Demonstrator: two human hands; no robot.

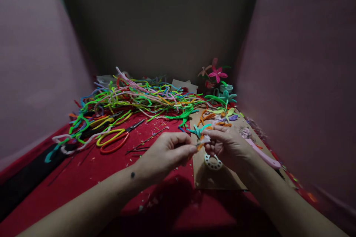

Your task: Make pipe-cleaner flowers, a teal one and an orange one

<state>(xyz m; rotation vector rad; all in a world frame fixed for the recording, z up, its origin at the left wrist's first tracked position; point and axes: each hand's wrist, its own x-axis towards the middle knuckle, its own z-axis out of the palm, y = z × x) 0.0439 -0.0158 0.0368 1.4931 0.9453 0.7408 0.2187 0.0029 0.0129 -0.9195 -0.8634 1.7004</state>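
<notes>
My left hand pinches the near end of a small orange pipe cleaner piece between thumb and fingers. On its other side my right hand is closed on the same piece, where a whitish scrap shows at the fingertips. I cannot make out what the scrap is. A turquoise pipe cleaner shape appears just behind the fingers. Below my right hand, a white ring with dark holes rests on a brown board, partly in shadow.
A large tangle of coloured pipe cleaners covers the back of the red cloth. Scissors with yellow and red handles lie at left. A pink-handled tool sits at right. Pipe cleaner flowers stand at the back right.
</notes>
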